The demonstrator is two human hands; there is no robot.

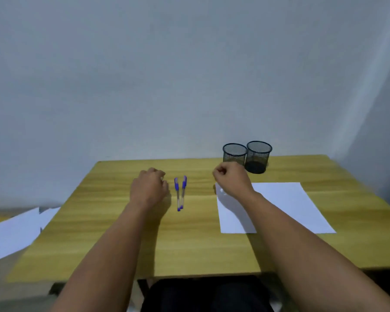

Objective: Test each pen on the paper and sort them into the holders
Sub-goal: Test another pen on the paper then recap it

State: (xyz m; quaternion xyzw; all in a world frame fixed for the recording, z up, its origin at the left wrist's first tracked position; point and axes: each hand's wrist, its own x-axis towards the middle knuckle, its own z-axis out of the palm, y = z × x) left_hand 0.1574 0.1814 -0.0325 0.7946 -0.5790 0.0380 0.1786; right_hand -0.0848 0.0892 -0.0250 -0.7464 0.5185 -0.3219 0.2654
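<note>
Forearms fill the bottom of the view, both reaching out over the table (189,244). Left hand (149,186) is curled loosely, fingers together, and I can't see anything in it; it sits just beside the two pens (180,193), not touching them as far as I can tell. Right hand (231,180) is balled into a fist over the near-left corner of the paper (279,206). Could be pinching something tiny, honestly can't tell, but no pen pokes out of it.

Progress-wise I'd say basically nothing is done yet. Both pens lie side by side on the wood with blue caps on, the sheet looks blank, and the two holders (247,154) at the back look empty through the mesh, though the right one's dark bottom makes that hard to swear by.

Everything's a bit soft. More paper sheets (11,235) off the left are cut off by the frame edge.
</note>
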